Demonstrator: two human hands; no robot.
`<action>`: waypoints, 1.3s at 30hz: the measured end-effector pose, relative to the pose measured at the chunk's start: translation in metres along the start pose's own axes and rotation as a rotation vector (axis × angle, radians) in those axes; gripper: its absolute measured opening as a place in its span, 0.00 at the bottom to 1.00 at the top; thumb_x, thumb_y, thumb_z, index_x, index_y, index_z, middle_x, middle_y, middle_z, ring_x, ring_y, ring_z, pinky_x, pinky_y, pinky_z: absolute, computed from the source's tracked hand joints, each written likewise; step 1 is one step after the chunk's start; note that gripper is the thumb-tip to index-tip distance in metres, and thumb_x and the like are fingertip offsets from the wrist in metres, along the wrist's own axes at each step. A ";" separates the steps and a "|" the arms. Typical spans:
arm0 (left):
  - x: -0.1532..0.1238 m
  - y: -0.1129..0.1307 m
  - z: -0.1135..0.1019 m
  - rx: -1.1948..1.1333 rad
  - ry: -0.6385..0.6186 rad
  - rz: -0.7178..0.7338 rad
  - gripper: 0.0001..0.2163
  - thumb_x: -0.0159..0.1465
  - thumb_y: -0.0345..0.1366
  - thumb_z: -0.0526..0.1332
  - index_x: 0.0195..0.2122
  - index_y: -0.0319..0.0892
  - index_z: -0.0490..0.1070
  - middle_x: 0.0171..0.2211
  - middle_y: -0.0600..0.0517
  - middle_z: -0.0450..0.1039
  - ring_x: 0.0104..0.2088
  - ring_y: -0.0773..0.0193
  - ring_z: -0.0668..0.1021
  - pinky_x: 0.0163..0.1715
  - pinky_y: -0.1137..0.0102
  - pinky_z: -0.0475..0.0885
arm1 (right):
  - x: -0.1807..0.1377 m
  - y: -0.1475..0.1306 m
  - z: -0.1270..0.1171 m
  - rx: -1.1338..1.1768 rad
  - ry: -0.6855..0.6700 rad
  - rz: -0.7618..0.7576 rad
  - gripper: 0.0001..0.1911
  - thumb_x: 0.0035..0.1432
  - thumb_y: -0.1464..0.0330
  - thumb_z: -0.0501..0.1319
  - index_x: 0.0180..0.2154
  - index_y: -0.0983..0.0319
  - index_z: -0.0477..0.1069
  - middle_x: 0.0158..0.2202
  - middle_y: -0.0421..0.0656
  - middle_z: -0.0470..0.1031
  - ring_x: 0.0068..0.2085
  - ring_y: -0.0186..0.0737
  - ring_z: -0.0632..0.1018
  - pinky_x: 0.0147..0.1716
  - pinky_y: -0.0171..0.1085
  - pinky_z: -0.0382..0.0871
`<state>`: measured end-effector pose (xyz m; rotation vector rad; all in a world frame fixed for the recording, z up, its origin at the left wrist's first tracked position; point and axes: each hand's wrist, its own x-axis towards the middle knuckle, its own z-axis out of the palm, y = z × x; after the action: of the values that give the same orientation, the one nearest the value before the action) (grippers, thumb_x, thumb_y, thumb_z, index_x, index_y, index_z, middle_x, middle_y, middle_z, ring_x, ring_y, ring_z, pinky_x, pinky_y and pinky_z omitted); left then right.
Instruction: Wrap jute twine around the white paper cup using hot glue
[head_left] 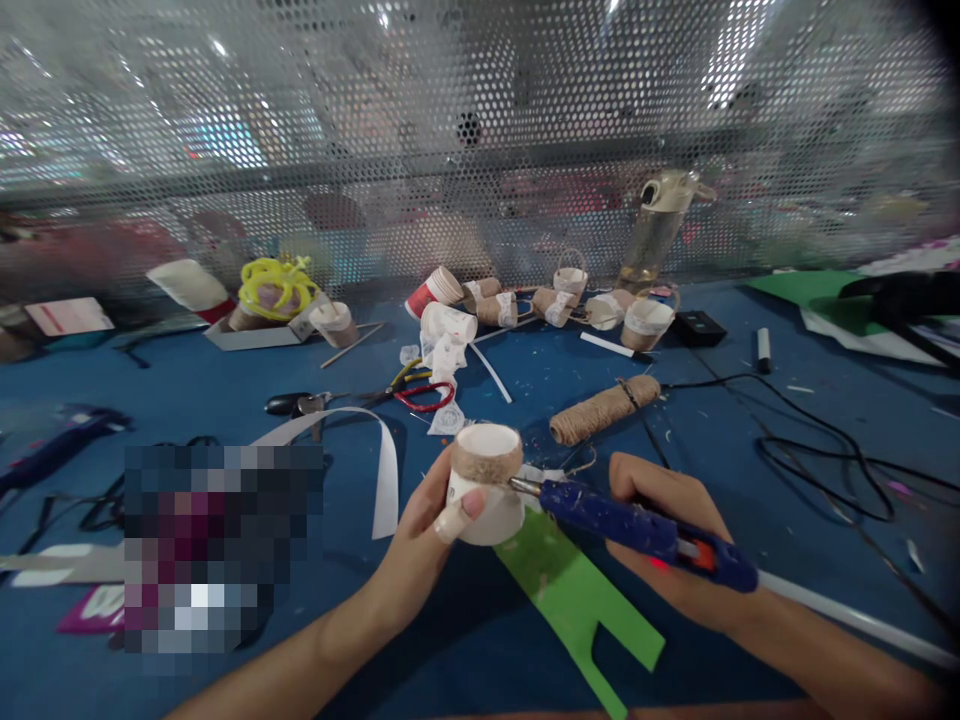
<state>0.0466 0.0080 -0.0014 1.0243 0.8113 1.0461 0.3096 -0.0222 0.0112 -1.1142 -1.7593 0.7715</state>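
A white paper cup [491, 512] with brown twine wound below its rim is held upright in my left hand [435, 520], fingers wrapped round its left side and the thumb across the front. In my right hand [667, 520] is a blue hot glue gun [630, 525], a white glue stick trailing from its back end. The metal nozzle points left and meets the twine band at the cup's right side. Below the cup lies a cut piece of green paper [577, 590]. A roll of twine [606, 408] rests behind my right hand.
Scissors [424, 392], lace pieces and a white strip [385, 480] lie behind the cup. Several twine-wrapped cups [649, 322] and a bottle [654, 235] stand along a perforated metal screen [480, 200]. Black cable [825, 440] loops at right; another glue gun [60, 440] lies left.
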 end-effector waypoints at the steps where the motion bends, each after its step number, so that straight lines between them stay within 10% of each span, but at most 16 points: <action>1: 0.000 -0.001 -0.001 -0.011 0.007 -0.003 0.29 0.65 0.53 0.73 0.65 0.48 0.78 0.63 0.43 0.81 0.66 0.38 0.77 0.66 0.54 0.70 | 0.000 0.000 0.000 0.002 0.007 0.005 0.19 0.57 0.74 0.66 0.28 0.55 0.55 0.26 0.33 0.60 0.24 0.33 0.61 0.24 0.37 0.52; 39: 0.000 -0.001 -0.003 -0.040 0.089 -0.121 0.38 0.60 0.57 0.74 0.69 0.47 0.74 0.65 0.41 0.79 0.66 0.34 0.77 0.64 0.53 0.73 | 0.005 0.000 0.001 0.091 0.033 0.179 0.18 0.54 0.77 0.64 0.26 0.55 0.55 0.23 0.33 0.58 0.24 0.34 0.60 0.23 0.37 0.52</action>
<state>0.0445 0.0091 -0.0037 0.8887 0.9105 1.0061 0.3082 -0.0177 0.0124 -1.2271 -1.5963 0.9271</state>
